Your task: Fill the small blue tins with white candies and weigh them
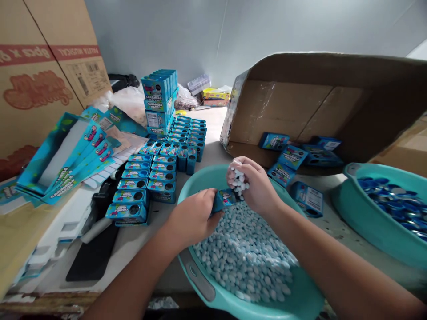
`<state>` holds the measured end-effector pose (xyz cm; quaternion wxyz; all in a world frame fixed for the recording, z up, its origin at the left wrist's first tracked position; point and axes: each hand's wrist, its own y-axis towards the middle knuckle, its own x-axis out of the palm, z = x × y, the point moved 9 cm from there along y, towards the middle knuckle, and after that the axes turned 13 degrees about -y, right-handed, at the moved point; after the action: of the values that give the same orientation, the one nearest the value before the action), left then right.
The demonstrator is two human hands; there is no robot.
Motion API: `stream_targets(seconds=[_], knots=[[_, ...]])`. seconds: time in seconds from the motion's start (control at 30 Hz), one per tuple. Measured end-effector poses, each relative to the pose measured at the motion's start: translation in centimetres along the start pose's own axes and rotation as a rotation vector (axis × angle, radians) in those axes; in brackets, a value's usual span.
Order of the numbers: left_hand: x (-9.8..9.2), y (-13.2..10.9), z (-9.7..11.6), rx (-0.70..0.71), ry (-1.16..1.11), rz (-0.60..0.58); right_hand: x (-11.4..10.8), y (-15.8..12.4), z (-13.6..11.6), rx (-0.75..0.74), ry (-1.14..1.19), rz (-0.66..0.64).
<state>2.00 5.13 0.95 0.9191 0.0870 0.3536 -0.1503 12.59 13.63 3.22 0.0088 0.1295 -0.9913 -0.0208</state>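
My left hand [192, 218] grips a small blue candy box [224, 198] over a teal basin [213, 297] full of pale blue and white candies [247, 253]. My right hand [251, 183] is closed on a handful of the same candies, held right at the box's open end. Both hands hover just above the candy heap.
Rows of small blue boxes [160, 171] lie left of the basin, with a taller stack [159, 100] behind. Flat unfolded cartons [76, 158] spread at left. An open cardboard box [300, 111] holds several small boxes. A second teal basin [373, 222] with blue caps sits right.
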Motion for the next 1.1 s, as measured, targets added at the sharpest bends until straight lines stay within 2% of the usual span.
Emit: stream_targets(seconds=[0.37,0.73,0.87,1.1], knots=[[-0.6,0.0,0.3,-0.077,0.074,-0.036,0.5,0.0,-0.6,-0.028,-0.011,-0.081],[-0.6,0.2,0.4,-0.055,0.132,-0.025,0.8,0.2,-1.1,-0.093,-0.081,-0.157],[-0.5,0.2,0.3,-0.063,0.124,-0.021,0.6,0.2,-0.9,-0.125,-0.112,-0.146],[-0.7,0.0,0.0,-0.095,0.073,0.043,0.6,0.1,-0.8,-0.09,-0.058,-0.11]])
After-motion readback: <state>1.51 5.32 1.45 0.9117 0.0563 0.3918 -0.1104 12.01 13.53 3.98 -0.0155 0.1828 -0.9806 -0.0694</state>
